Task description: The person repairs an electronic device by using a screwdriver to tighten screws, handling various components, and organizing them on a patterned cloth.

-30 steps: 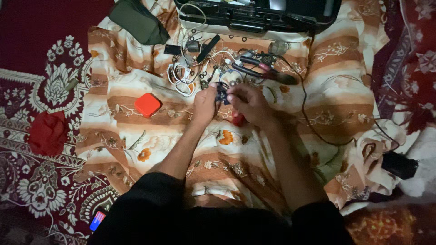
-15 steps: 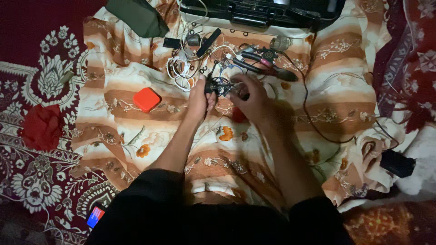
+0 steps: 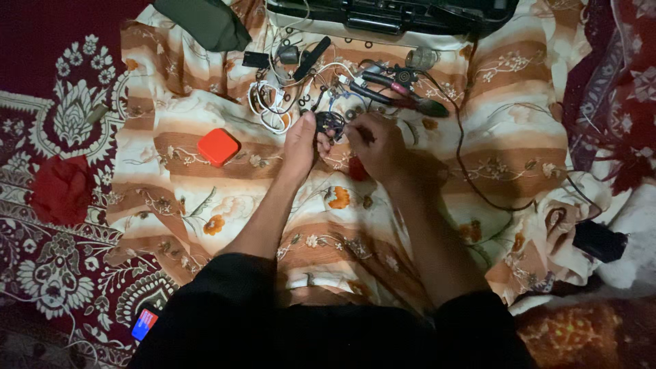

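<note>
A small dark gadget (image 3: 330, 125) with thin wires is sitting between the two hands, over the striped flowered cloth (image 3: 383, 225) and just near of a tangle of cables. The left hand (image 3: 301, 143) is closing its grip on the gadget's left side, thumb and fingertips pinching it. The right hand (image 3: 377, 145) is pressing in from the right, its fingers curled tight against the gadget; whether they are pinching the gadget itself or a small tool is too dark to tell.

Just far of the hands, white cables (image 3: 270, 102) are lying coiled, with dark pliers with red handles (image 3: 396, 92) lying to their right. A black cord (image 3: 471, 171) is running from there down the right side of the cloth to a black plug (image 3: 600, 240). An orange square box (image 3: 218, 147) is lying closed on the cloth, well left of the hands. At the far edge an open black case (image 3: 389, 14) is lying; what is in it is too dark to make out. A dark green pouch (image 3: 205, 24) is resting to its left. A red patterned rug (image 3: 55, 225) is showing on the left.
</note>
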